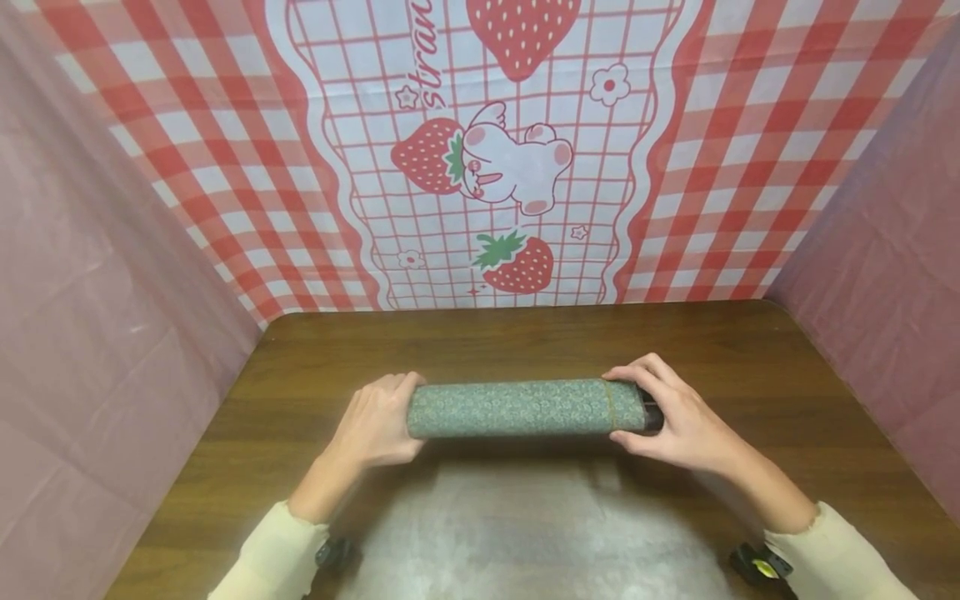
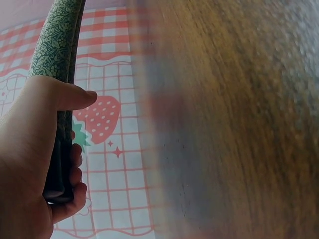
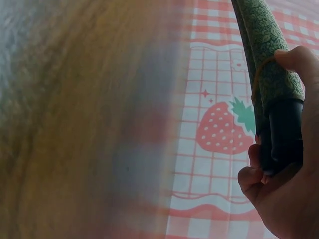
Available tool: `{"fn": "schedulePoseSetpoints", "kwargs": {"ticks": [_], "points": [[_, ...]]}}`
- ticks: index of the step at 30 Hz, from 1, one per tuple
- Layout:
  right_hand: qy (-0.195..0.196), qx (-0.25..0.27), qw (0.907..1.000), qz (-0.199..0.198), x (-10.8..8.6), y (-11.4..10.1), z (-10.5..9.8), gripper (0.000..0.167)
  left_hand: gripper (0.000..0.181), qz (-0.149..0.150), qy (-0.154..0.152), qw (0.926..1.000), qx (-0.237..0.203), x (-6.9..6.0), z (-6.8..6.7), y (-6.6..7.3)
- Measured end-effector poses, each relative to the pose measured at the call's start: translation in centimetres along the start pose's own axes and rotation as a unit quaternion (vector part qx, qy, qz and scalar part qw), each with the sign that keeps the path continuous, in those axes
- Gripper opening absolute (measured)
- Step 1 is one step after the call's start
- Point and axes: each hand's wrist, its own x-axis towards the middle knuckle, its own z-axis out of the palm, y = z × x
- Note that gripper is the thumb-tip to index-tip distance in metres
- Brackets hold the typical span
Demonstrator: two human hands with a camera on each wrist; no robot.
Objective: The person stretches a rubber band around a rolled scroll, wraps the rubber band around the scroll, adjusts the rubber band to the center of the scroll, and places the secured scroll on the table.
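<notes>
A rolled scroll (image 1: 517,408) covered in green floral cloth is held level above the table, crosswise in front of me. My left hand (image 1: 378,421) grips its left end; in the left wrist view the thumb lies over the cloth and the fingers curl around a dark end knob (image 2: 59,174). At the other end my right hand (image 1: 678,421) holds the scroll between thumb and fingers, around the black end knobs (image 3: 285,129). Close to the right end, a thin yellowish band (image 1: 610,404) circles the roll. Two rolled parts lie side by side in the right wrist view.
Beneath the scroll is a brown wooden table (image 1: 300,467) with a bright glare patch at its front. A red-and-white checked strawberry cloth (image 1: 600,192) hangs behind it. Pink curtains (image 1: 97,317) flank both sides. Dark wrist devices (image 1: 757,565) show by the sleeves.
</notes>
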Motion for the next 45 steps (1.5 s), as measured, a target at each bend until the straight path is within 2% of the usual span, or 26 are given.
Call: {"fn": "schedulePoseSetpoints", "kwargs": {"ticks": [11, 23, 28, 36, 45], "points": [[0.019, 0.001, 0.9998, 0.005, 0.0, -0.1, 0.7, 0.081, 0.066, 0.001, -0.001, 1.0000, 0.004, 0.1, 0.0, -0.1], [0.002, 0.002, 0.9998, 0.019, 0.2, -0.4, 0.0, 0.077, 0.066, 0.003, 0.002, 1.0000, 0.008, 0.2, -0.1, -0.1], [0.010, -0.009, 0.9996, 0.023, 0.2, -0.4, 0.1, 0.078, 0.066, 0.003, 0.001, 1.0000, 0.009, 0.3, -0.1, -0.1], [0.010, -0.050, 0.9970, 0.059, 0.0, -0.6, 0.6, 0.080, 0.065, -0.002, -0.003, 1.0000, 0.007, 0.5, -0.2, 0.0], [-0.015, -0.064, 0.9975, 0.024, 1.0, -0.4, -0.6, 0.079, 0.063, -0.003, 0.014, 0.9999, -0.005, 0.5, -0.6, 0.0]]}}
